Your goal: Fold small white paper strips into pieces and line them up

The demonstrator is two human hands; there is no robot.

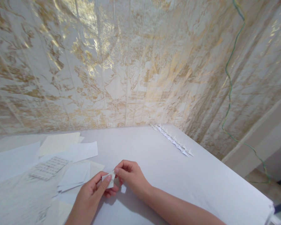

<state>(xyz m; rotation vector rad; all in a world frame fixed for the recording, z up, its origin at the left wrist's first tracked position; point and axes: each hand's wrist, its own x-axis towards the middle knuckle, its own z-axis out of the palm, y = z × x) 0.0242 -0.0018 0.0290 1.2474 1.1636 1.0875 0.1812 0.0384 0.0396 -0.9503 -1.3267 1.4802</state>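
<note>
Between my two hands is a small folded piece of white paper [111, 183], held just above the white table [140, 150]. My left hand [92, 192] grips it with the thumb on top and the fingers beneath. My right hand [130, 175] pinches its upper right corner between thumb and fingers. Parts of the paper are hidden by my fingers. Left of my hands lies a stack of white paper squares [74, 174].
Loose sheets [58, 143] and a printed slip [49, 168] cover the table's left side. Two rows of small folded paper pieces [172, 139] lie near the back right edge. A patterned gold and white curtain [121, 68] hangs behind, and a green cord [229, 90] dangles at right.
</note>
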